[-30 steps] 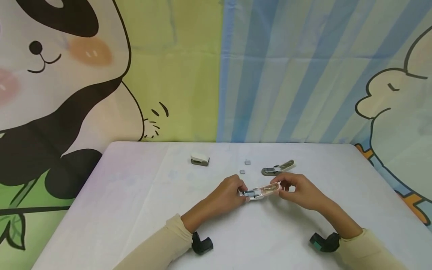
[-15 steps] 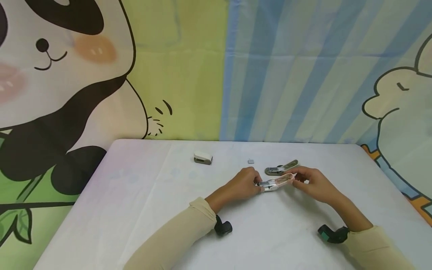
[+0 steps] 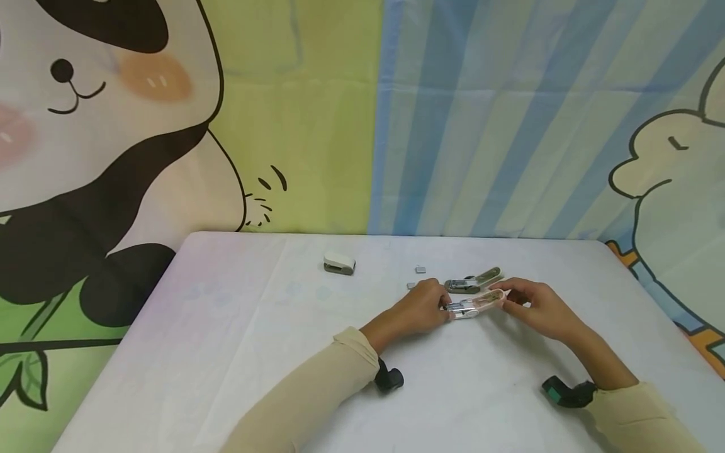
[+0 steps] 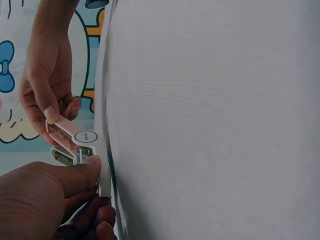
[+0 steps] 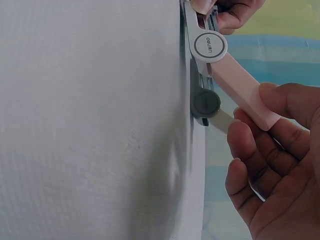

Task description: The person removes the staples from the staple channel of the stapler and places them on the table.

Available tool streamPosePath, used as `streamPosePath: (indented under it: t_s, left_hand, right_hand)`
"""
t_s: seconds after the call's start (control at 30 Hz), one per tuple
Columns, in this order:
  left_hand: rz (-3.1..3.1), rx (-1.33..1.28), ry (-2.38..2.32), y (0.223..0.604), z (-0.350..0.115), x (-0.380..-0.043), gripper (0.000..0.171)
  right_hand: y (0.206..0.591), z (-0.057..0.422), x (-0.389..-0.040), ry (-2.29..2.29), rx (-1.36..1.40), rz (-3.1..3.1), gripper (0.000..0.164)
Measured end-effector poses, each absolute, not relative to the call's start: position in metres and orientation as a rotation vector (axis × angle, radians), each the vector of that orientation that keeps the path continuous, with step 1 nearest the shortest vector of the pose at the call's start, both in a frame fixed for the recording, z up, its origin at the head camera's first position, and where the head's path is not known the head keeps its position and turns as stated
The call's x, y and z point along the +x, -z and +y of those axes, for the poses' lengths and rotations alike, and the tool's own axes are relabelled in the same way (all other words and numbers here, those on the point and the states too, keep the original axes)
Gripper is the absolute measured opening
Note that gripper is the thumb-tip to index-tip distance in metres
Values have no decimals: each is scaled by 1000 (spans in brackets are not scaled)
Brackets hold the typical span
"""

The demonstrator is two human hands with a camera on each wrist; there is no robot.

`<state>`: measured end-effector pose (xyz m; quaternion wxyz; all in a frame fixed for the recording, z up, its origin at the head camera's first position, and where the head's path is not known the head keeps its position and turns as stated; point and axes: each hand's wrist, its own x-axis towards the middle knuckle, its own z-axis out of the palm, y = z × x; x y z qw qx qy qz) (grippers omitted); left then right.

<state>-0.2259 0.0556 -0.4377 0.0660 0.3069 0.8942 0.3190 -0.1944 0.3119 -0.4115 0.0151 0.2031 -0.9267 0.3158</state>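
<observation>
While open, pink-topped stapler (image 3: 473, 306) in both hands (image 3: 420, 307) (image 3: 540, 308).

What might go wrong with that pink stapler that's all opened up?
The pink-and-white stapler is open, with the left hand gripping its base and the right hand its pink top. If the top swung shut, it might pinch the left thumb.

The green stapler lies open close behind, so they might bump.

A small grey piece near the left hand could get knocked away.
</observation>
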Motion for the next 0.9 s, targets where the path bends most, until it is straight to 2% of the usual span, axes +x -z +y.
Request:
streamPosePath:
  t_s: [0.43, 0.63, 0.9]
  left_hand:
    - [2748, 950, -852, 436, 55, -232, 20]
    - [2578, 972, -922, 432, 36, -240, 31]
    - [2553, 911, -1048, 432, 11, -243, 24]
  right_hand:
    - [415, 316, -201, -1040, 615, -2942, 29]
    - [413, 315, -202, -1032, 606, -2962, 32]
    - [413, 315, -200, -1006, 579, -2941, 35]
